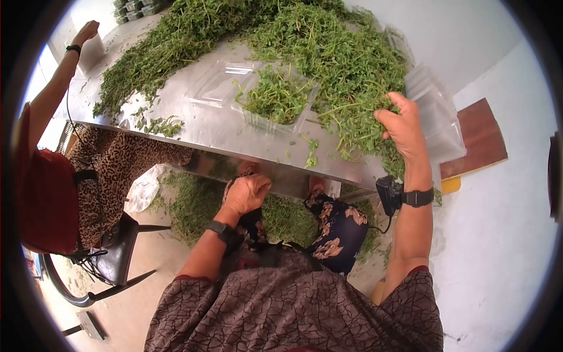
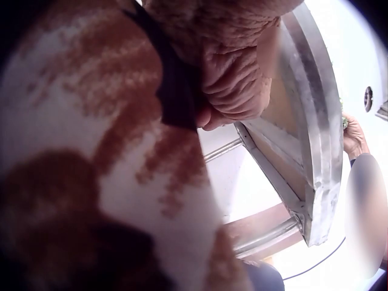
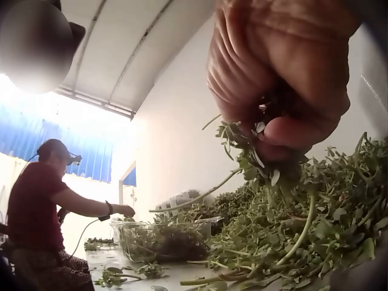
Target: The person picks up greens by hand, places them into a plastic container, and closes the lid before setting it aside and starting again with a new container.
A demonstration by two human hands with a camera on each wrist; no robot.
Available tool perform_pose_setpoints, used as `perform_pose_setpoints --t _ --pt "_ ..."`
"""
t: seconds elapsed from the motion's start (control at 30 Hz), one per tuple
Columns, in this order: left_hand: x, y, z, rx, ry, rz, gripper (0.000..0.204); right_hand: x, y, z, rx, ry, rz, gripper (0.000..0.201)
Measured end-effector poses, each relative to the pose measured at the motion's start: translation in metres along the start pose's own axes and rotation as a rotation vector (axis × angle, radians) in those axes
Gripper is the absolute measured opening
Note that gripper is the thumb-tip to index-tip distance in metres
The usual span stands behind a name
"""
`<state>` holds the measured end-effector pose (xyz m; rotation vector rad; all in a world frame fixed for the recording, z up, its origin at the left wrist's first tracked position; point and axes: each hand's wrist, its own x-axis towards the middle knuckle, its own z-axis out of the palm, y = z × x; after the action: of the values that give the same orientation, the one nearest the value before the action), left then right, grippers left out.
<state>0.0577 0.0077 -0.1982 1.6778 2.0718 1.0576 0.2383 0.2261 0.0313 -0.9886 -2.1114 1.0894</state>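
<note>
A metal bench (image 1: 167,97) stretched across the view, its front edge toward the person wearing the cameras. A heap of green leafy stems (image 1: 334,53) covered much of its far side and came down toward the right end; a long band of the same greens reached toward the left end. More greens (image 1: 199,205) lay below the front edge. A 2nd person in a red shirt (image 1: 50,193) sat by the left end, 1 arm stretched over the bench.

At the right end, beside the heap, stood nested clear plastic tubs (image 1: 434,111), with a red-brown board (image 1: 475,138) beyond them. Between the heap and the front edge, near its middle, a clear plastic tub (image 1: 309,108) held a loose pile of stems, a few poking over its rim. Just to its left lay a clear tray or lid (image 1: 214,88); which of the 2 could not be told. A whitish tub (image 1: 91,53) stood at the left end, its contents hidden. Toward the far left corner rose stacked packs (image 1: 135,10) showing dark green.

The right hand (image 1: 402,123), over the heap near the right end, pinched a small bunch of stems (image 3: 248,160). The left hand (image 1: 246,193) was just outside the front edge, near floral trousers (image 1: 340,234), fingers curled in; whether it held anything could not be told. Loose sprigs (image 1: 311,149) lay by the front edge.
</note>
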Motion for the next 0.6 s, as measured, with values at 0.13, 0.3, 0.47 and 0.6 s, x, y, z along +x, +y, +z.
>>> perform_pose_setpoints --t 0.13,0.3,0.47,0.6 --pt "0.001 -0.001 0.003 -0.025 -0.016 0.014 0.012 -0.002 -0.006 -0.002 0.145 0.008 0.014 0.021" --pt "0.002 -0.007 0.009 0.005 0.022 0.060 0.011 0.005 -0.040 0.008 0.404 -0.022 -0.034 0.025" --pt "0.000 -0.006 0.006 0.014 0.013 0.045 0.011 0.021 -0.060 0.039 0.378 -0.150 -0.110 0.035" --pt "-0.001 -0.009 0.005 -0.001 0.045 0.058 0.011 0.014 -0.072 0.052 0.210 -0.272 -0.026 0.061"
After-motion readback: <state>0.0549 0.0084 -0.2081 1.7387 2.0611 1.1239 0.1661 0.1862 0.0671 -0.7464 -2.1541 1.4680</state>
